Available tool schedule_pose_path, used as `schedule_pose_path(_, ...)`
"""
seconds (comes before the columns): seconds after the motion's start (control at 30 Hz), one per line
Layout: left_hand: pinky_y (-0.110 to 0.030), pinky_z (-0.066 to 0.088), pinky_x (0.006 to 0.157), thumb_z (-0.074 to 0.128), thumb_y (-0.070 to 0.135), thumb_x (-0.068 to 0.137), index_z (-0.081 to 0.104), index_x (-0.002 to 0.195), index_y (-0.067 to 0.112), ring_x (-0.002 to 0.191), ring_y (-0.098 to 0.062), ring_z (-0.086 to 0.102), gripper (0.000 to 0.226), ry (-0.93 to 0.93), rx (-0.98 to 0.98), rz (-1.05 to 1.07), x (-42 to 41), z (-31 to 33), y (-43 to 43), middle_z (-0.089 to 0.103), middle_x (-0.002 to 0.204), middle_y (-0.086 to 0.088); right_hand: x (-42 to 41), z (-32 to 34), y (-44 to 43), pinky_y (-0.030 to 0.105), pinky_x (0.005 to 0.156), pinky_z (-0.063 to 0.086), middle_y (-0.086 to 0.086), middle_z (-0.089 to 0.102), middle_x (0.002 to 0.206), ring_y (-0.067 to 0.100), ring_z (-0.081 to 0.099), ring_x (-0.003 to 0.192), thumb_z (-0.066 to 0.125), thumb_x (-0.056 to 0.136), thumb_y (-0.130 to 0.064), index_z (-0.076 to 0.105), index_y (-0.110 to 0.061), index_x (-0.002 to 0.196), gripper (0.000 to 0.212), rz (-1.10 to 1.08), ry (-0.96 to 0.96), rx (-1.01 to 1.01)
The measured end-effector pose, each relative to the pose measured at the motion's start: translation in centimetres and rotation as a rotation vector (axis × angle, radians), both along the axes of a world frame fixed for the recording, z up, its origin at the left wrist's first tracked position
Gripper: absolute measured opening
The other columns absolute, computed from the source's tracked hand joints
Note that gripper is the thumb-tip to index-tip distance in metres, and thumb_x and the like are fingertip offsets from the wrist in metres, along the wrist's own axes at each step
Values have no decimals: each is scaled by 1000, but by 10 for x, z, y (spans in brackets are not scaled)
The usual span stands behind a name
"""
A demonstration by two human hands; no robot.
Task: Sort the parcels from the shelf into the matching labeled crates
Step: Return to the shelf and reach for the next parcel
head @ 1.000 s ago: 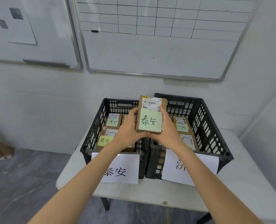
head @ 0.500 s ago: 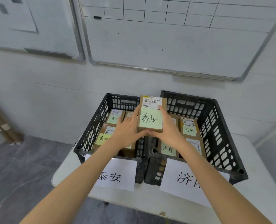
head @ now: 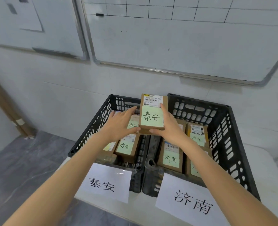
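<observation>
Parcel (head: 152, 117) w/ green 泰安 note is held btwn both hands, above the adjoining walls of two crates. L hand (head: 121, 123) is placed at its 9 o'clock, fingers laid along the side, thumb hooked under the near edge. R hand (head: 170, 126) is placed at 3 o'clock, gripping likewise. 泰安 crate (head: 92, 134) is seen at the parcel's 7 o'clock, 济南 crate (head: 224, 136) at 4 o'clock, both on a white table (head: 263, 168). Sorted boxes (head: 126, 147) w/ matching notes are laid in each. A whiteboard (head: 175, 43) is mounted at 12.

bare left forearm (head: 69, 168), bare right forearm (head: 216, 173), bare left hand (head: 120, 123), bare right hand (head: 170, 128), slender fingers (head: 164, 109)
</observation>
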State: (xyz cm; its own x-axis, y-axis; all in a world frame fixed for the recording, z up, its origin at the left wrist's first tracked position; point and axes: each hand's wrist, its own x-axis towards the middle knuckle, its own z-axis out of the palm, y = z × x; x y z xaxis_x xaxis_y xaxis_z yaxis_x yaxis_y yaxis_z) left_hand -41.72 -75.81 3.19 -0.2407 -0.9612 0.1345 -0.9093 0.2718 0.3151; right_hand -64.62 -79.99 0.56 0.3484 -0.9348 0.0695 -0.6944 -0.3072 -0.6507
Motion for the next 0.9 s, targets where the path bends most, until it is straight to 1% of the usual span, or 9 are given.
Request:
schedule_pose_path(0.17, -54, 13, 119, 48, 56, 94, 15, 153, 28, 138, -22, 38, 73, 10, 43, 139, 62, -7, 6, 47, 148, 4, 36, -14, -22, 57, 119, 22, 4, 16, 163, 29, 18, 147, 79, 79, -43, -13, -38, 155, 119, 170, 52, 98)
schedule_pose_path(0.27, -56, 19, 116, 47, 53, 95, 17, 152, 27, 134, -26, 44, 69, -7, 39, 202, 93, -18, 5, 50, 145, 1, 58, -23, -33, 54, 120, 22, 2, 16, 163, 26, 21, 148, 77, 71, -55, -15, -41, 153, 124, 309, 106, 205)
schedule_pose_path(0.4, -55, 21, 115, 45, 55, 93, 20, 151, 27, 129, -26, 47, 69, 6, 77, 225, 122, -32, -5, 53, 142, 3, 71, -44, -48, 48, 122, 18, 1, 11, 165, 23, 18, 148, 78, 80, -44, -20, -38, 153, 123, 448, 238, 341)
schedule_pose_path(0.5, -56, 18, 116, 47, 51, 94, 21, 150, 25, 126, -26, 50, 68, 25, 70, 226, 135, -36, -15, 52, 141, 5, 73, -57, -63, 48, 123, 17, -3, 8, 166, 21, 16, 149, 77, 74, -55, -22, -45, 151, 125, 546, 353, 449)
schedule_pose_path(0.53, -56, 17, 117, 48, 49, 94, 21, 151, 25, 125, -26, 51, 67, 29, 64, 229, 138, -37, -18, 52, 141, 5, 76, -58, -66, 46, 123, 16, -5, 8, 166, 19, 17, 149, 77, 75, -54, -21, -44, 151, 125, 585, 400, 482)
schedule_pose_path(0.6, -55, 17, 117, 50, 46, 96, 22, 151, 24, 125, -25, 50, 66, 37, 63, 237, 144, -40, -24, 52, 141, 6, 81, -60, -75, 40, 124, 15, -9, 7, 166, 14, 16, 149, 78, 82, -38, -16, -38, 155, 119, 658, 475, 557)
schedule_pose_path(0.67, -54, 14, 118, 49, 45, 96, 20, 152, 25, 126, -24, 50, 66, 45, 74, 239, 149, -42, -30, 51, 141, 7, 85, -59, -84, 37, 124, 13, -14, 6, 164, 11, 14, 149, 77, 86, -28, -11, -37, 156, 112, 746, 552, 620)
schedule_pose_path(0.77, -55, 12, 119, 48, 46, 96, 19, 152, 25, 127, -23, 49, 67, 52, 90, 228, 153, -48, -37, 50, 142, 7, 92, -56, -100, 36, 124, 12, -15, 5, 164, 10, 11, 150, 76, 88, -26, -8, -42, 155, 108, 845, 649, 680)
schedule_pose_path(0.9, -55, 12, 118, 43, 50, 94, 18, 152, 25, 130, -24, 46, 68, 49, 107, 218, 153, -54, -43, 50, 142, 5, 107, -51, -119, 34, 122, 14, -20, 4, 163, 5, 8, 148, 78, 86, -30, 3, -42, 156, 103, 956, 713, 752)
